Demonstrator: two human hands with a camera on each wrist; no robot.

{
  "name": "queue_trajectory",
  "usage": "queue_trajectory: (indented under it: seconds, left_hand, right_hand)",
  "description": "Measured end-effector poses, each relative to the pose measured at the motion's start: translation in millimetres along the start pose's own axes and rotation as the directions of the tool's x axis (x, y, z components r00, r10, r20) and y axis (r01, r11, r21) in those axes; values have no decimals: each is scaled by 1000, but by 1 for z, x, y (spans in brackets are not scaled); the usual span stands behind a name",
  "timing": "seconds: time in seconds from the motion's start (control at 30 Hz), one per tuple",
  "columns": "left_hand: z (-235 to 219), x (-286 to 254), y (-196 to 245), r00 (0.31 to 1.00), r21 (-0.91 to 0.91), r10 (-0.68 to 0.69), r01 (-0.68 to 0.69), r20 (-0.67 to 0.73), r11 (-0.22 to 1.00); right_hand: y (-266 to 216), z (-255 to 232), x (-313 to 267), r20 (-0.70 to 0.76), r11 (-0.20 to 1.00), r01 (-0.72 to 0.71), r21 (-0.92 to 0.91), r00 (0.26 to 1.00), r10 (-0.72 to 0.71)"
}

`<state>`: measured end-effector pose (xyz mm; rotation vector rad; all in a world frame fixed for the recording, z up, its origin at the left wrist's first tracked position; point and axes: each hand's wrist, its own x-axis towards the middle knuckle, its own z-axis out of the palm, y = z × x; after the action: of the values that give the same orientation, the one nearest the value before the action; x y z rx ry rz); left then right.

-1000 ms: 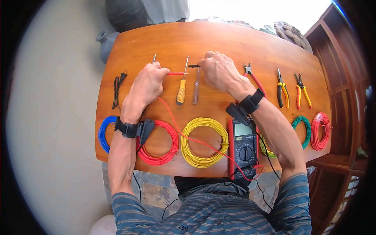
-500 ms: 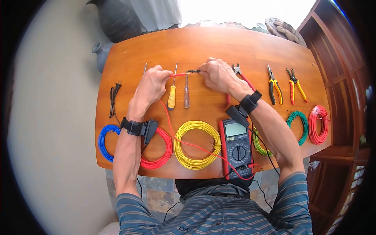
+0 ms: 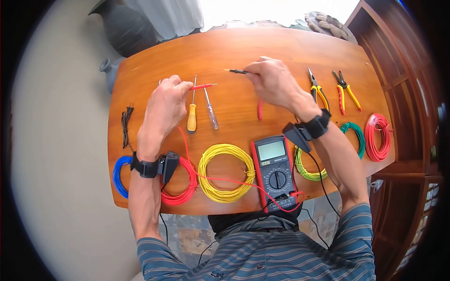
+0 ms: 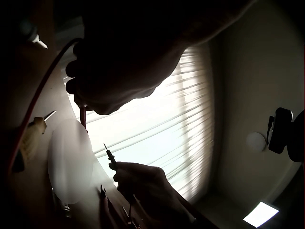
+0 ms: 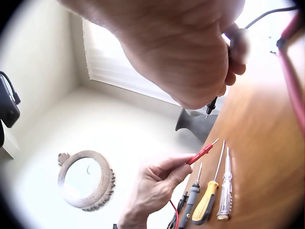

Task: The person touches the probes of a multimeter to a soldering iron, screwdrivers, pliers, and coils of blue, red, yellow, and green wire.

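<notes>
My left hand [image 3: 183, 87] pinches a red test probe [image 3: 201, 86], its metal tip pointing right above the wooden table [image 3: 234, 44]. My right hand [image 3: 251, 72] pinches a black test probe [image 3: 238, 71], tip pointing left. The two tips are apart, the black one farther back. A red lead [image 3: 225, 179] runs from the left hand to a red-cased multimeter [image 3: 274, 171] at the table's near edge. In the right wrist view the right hand [image 5: 224, 90] holds the black probe [image 5: 211, 106] above the left hand [image 5: 169, 171] with the red probe [image 5: 202, 152]. The left wrist view is backlit.
Under the probes lie a yellow-handled screwdriver [image 3: 191, 117] and a clear tester screwdriver [image 3: 211, 112]. Pliers [image 3: 318, 91] and strippers [image 3: 344, 91] lie right. Blue [image 3: 119, 175], red [image 3: 180, 185], yellow [image 3: 225, 173], green [image 3: 356, 136] and red [image 3: 377, 138] wire coils line the near edge. A black cord [image 3: 125, 124] lies left.
The probe tips were nearly touching half a second ago; now they are apart. My right hand has drawn the black probe back and to the right. The left hand still holds the red probe.
</notes>
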<state>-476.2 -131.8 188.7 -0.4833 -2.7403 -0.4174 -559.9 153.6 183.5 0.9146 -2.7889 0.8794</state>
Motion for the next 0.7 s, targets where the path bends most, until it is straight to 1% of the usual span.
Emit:
queue_trajectory:
  seconds: [0.03, 0.07, 0.1, 0.13, 0.17, 0.2, 0.23, 0.3, 0.33, 0.37, 0.43, 0.47, 0.53, 0.57, 0.6, 0.63, 0.67, 0.7]
  left_hand:
    - [-6, 3, 10, 1000, -3, 5, -5, -1, 1000]
    - [-11, 7, 22, 1000, -45, 4, -3, 24, 999]
    - [-12, 11, 31, 999, -86, 3, 1, 49, 996]
    - [-9, 15, 38, 999, -87, 8, -4, 47, 996]
    - [-6, 21, 44, 997, -154, 22, -11, 73, 988]
    - [-2, 27, 49, 994, -221, 39, -17, 100, 975]
    - [5, 34, 52, 994, -221, 48, -24, 100, 975]
    - [29, 50, 53, 993, -277, 103, -85, 52, 957]
    - [37, 58, 56, 994, -295, 57, -28, 89, 955]
    - [47, 64, 57, 994, -295, 65, -36, 89, 955]
    - [65, 74, 61, 995, -256, 21, 4, 95, 967]
    - [73, 75, 62, 995, -258, 29, -3, 98, 966]
    - [81, 80, 68, 989, -233, 2, 33, 147, 972]
    - [84, 81, 70, 989, -235, 7, 29, 150, 972]
    - [84, 82, 72, 982, -177, -15, 49, 189, 983]
    - [84, 83, 74, 974, -116, -40, 67, 224, 991]
    - [83, 84, 76, 973, -117, -37, 65, 226, 991]
    - [80, 84, 80, 971, -37, -57, 67, 233, 997]
  right_hand:
    - [4, -13, -6, -15, 998, -40, 39, 999, 41]
    - [7, -24, -14, -34, 996, -77, 44, 996, 78]
    - [10, -34, -20, -38, 996, -79, 42, 996, 80]
    - [13, -42, -26, -25, 986, -157, 62, 987, 159]
    - [18, -49, -32, -12, 968, -236, 81, 971, 238]
    - [30, -50, -36, -28, 978, -203, 42, 978, 204]
    - [40, -50, -40, -34, 977, -208, 42, 977, 209]
    - [55, -47, -48, 0, 954, -301, -9, 954, 301]
    - [61, -43, -51, -7, 952, -305, -9, 952, 304]
    - [66, -38, -54, -26, 954, -297, -22, 955, 297]
    - [68, -37, -58, -50, 954, -297, -35, 954, 295]
    - [68, -35, -59, -53, 958, -284, -43, 958, 282]
    - [67, -33, -58, -58, 959, -279, -51, 959, 276]
    - [67, -33, -56, -21, 953, -294, -78, 956, 293]
    - [67, -33, -54, 16, 946, -306, -107, 951, 309]
    - [66, -34, -54, 14, 945, -309, -107, 950, 312]
    - [66, -35, -54, 1, 946, -297, -131, 954, 300]
    - [66, -35, -55, -12, 946, -286, -154, 958, 287]
